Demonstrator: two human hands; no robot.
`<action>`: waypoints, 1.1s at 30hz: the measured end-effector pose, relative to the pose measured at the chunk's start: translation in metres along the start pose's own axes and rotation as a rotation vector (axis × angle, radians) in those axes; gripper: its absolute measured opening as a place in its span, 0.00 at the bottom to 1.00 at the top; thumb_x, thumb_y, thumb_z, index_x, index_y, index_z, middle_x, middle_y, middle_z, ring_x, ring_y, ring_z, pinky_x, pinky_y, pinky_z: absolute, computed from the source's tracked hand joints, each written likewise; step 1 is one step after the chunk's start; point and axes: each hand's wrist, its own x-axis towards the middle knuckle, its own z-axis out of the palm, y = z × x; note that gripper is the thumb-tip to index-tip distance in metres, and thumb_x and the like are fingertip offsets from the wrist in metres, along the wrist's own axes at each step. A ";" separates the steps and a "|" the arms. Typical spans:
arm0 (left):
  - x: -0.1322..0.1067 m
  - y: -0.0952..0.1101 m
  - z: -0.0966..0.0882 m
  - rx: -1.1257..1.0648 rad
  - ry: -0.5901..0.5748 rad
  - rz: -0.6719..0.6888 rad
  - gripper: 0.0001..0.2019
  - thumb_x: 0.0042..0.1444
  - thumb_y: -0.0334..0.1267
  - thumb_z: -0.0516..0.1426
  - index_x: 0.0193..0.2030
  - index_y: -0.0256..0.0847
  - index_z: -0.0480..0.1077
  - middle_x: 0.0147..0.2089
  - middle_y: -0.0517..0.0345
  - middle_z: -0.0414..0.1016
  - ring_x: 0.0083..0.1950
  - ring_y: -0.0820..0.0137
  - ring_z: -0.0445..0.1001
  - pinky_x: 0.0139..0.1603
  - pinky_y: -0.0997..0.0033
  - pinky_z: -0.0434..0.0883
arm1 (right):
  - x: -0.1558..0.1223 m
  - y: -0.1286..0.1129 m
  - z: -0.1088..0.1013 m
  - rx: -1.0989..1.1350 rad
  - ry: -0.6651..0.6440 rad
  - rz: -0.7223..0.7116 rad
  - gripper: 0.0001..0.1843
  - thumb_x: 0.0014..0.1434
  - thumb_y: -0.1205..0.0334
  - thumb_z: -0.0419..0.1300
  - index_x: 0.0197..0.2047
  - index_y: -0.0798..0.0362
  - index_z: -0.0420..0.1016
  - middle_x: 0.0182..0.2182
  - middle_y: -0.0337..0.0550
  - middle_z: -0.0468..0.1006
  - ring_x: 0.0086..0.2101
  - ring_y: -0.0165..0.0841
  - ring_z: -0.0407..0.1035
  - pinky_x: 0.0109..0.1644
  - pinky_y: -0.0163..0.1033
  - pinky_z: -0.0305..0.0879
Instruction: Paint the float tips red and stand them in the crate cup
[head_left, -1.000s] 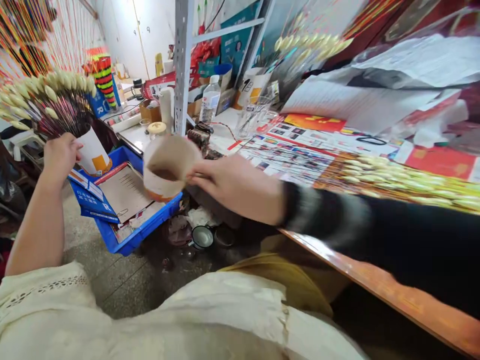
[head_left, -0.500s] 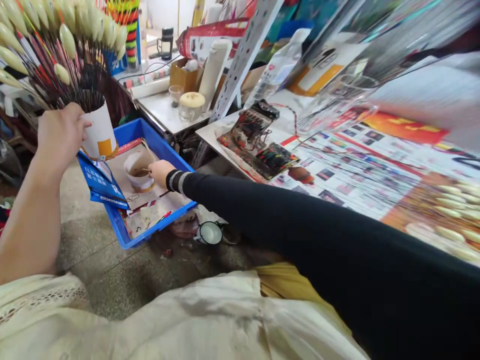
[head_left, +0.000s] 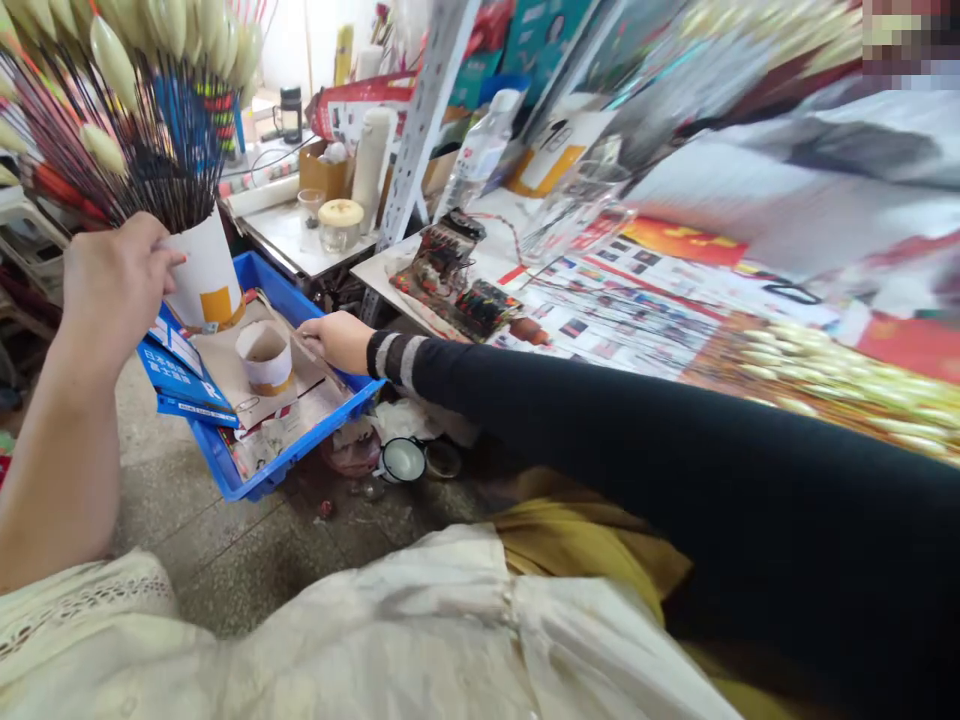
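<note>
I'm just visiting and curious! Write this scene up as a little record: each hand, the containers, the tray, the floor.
Left hand: grips the upper left side of the tall white container
Tall container: packed with dark stems bearing pale floats; its base overlaps the tray in view, whether resting there is unclear
Right hand: just right of the short white cup, apart from it; anything held is hard to tell
Short cup: upright, inside the blue tray
Tray's left edge: blue printed box
Floor: dark-rimmed white mug

Bulbs [head_left: 114,65] cropped (top edge); grip of right hand [head_left: 343,342] seems unclear.
</note>
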 end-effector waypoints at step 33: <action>-0.219 0.464 -0.149 -0.897 0.029 1.387 0.11 0.66 0.43 0.50 0.42 0.42 0.71 0.31 0.56 0.78 0.39 0.63 0.79 0.43 0.65 0.71 | -0.562 -0.150 -0.128 0.701 1.155 1.300 0.10 0.66 0.60 0.51 0.35 0.55 0.68 0.29 0.44 0.80 0.14 0.20 0.41 0.19 0.32 0.39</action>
